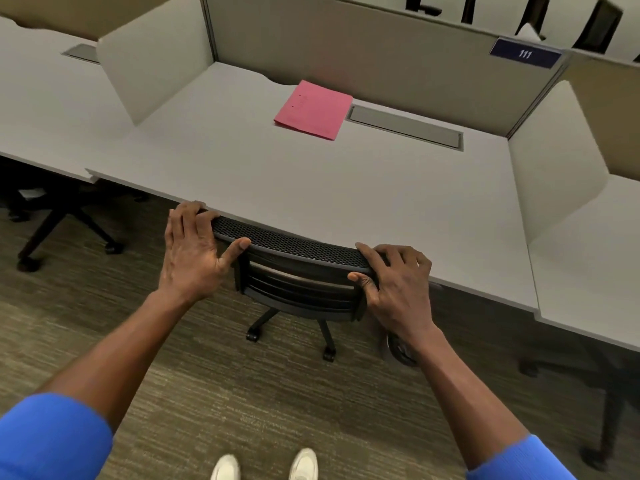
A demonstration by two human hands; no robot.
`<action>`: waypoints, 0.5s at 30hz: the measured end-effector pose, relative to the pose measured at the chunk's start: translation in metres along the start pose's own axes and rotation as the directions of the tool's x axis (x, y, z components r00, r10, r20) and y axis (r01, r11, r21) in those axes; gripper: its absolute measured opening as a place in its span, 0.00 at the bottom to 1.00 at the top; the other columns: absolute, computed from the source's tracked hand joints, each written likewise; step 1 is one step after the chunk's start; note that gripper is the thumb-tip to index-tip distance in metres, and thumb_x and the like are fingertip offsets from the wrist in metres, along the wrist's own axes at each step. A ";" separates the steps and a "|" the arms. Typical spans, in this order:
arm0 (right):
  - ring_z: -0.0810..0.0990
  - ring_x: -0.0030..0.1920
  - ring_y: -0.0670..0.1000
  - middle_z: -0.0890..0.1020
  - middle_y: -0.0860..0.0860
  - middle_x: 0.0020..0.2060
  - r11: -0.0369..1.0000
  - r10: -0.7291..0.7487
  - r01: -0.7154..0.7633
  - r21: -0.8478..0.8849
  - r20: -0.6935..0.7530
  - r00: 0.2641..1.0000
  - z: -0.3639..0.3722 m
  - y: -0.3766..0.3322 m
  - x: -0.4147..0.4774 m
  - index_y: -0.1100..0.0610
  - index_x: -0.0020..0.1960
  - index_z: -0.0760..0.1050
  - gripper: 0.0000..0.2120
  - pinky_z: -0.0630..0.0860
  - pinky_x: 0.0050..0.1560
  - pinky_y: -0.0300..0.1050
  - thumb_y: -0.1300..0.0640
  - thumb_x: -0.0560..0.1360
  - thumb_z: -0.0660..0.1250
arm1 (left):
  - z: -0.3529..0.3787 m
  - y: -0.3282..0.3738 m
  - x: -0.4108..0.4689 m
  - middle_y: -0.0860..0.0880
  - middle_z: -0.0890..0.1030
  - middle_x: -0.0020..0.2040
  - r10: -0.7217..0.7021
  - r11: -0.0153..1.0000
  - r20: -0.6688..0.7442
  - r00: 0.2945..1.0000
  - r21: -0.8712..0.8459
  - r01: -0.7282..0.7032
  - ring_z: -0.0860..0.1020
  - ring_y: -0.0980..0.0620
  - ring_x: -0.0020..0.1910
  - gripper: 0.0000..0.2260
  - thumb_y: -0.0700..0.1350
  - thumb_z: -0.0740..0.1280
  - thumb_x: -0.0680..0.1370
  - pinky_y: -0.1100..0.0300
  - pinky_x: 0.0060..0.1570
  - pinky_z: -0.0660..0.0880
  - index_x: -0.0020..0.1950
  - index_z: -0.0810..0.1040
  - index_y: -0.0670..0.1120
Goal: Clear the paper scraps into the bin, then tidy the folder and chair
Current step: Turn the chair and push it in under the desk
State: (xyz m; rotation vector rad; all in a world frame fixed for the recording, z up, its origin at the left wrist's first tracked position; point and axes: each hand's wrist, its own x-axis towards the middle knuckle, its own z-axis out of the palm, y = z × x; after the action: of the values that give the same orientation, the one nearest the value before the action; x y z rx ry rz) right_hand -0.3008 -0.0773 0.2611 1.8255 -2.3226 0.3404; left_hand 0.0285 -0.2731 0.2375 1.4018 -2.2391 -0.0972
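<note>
A black mesh-backed office chair [294, 247] stands tucked under the grey desk [346, 188], its backrest against the desk's front edge. My left hand [194, 247] grips the left end of the backrest top, fingers over it and thumb along the near side. My right hand [394, 282] grips the right end the same way. A closed pink folder [313, 110] lies flat on the desk near the back, left of a grey cable hatch [405, 127]. No paper scraps or bin show.
White side dividers [152, 67] and a beige rear panel with a "111" tag [525, 53] wall the desk in. Another chair's base [62, 223] stands under the left desk, more chair legs [609, 410] at the right. Carpet and my white shoes [266, 465] lie below.
</note>
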 end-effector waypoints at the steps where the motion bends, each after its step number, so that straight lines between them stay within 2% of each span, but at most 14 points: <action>1: 0.74 0.64 0.54 0.80 0.46 0.61 1.000 0.002 -0.002 0.002 -0.003 1.000 0.001 -0.001 0.003 0.41 0.76 0.69 0.31 0.67 0.63 0.58 0.28 0.81 0.46 | 0.002 -0.002 0.003 0.44 0.66 0.71 -0.002 1.000 0.002 1.000 0.000 0.002 0.64 0.38 0.77 0.38 0.78 0.55 0.77 0.34 0.78 0.64 0.70 0.69 0.47; 15: 0.75 0.63 0.54 0.81 0.47 0.60 0.998 0.066 -0.065 0.021 -0.042 0.997 0.010 -0.033 0.019 0.42 0.75 0.71 0.31 0.66 0.62 0.57 0.29 0.82 0.46 | 0.001 -0.033 0.041 0.45 0.66 0.72 0.058 0.998 0.029 0.998 0.001 -0.058 0.64 0.39 0.77 0.38 0.78 0.54 0.77 0.37 0.79 0.62 0.70 0.69 0.48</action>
State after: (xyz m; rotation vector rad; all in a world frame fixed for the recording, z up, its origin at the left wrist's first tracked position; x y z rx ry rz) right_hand -0.2729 -0.1050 0.2591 1.7359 -2.3627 0.4081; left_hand 0.0409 -0.3237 0.2408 1.3433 -2.3023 -0.0967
